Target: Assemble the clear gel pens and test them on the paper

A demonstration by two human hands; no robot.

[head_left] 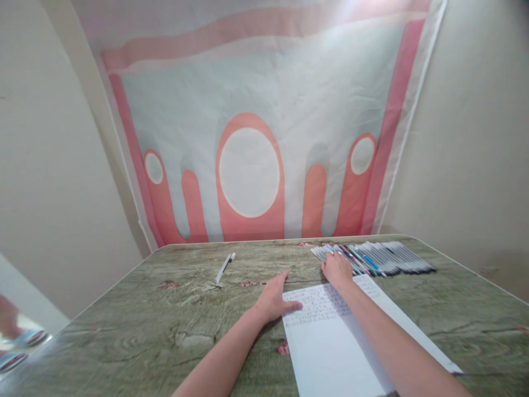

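Observation:
A sheet of paper with handwritten lines on its upper part lies at an angle in front of me. My left hand rests at its left edge, fingers apart, the thumb lying over the written lines. Beyond the top of the sheet, a long row of pens is laid side by side, mostly clear with dark ends, a few coloured. My right hand reaches over the sheet to the left part of this row. Its fingers are bent and closed on a pen there; the fingertips are partly hidden.
A single pen lies apart on the left side of the wood-patterned table. A cloth with pink and red shapes hangs behind the table's far edge. Walls stand at both sides. Part of something with blue-and-white shapes shows at lower left.

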